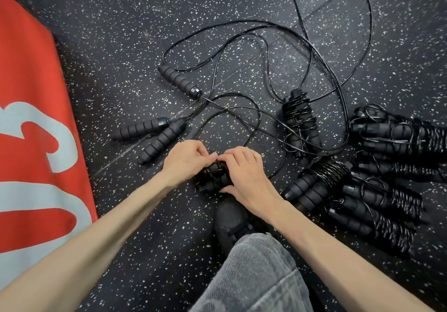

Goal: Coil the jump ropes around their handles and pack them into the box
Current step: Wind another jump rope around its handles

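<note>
Near the middle of the speckled black rubber floor [121,33], we see one black foam-handled jump rope bundle [214,175] gripped between both hands: the left hand [187,160] pinches its cord with curled fingers, and the right hand [244,174] wraps round the handles. Three loose black foam handles [180,82] lie farther left, their cords sprawling far. One half-wound bundle [300,120] sits right, beside a heap of coiled bundles [377,178] we cannot count exactly. At far left stands one red panel [29,94].
</note>
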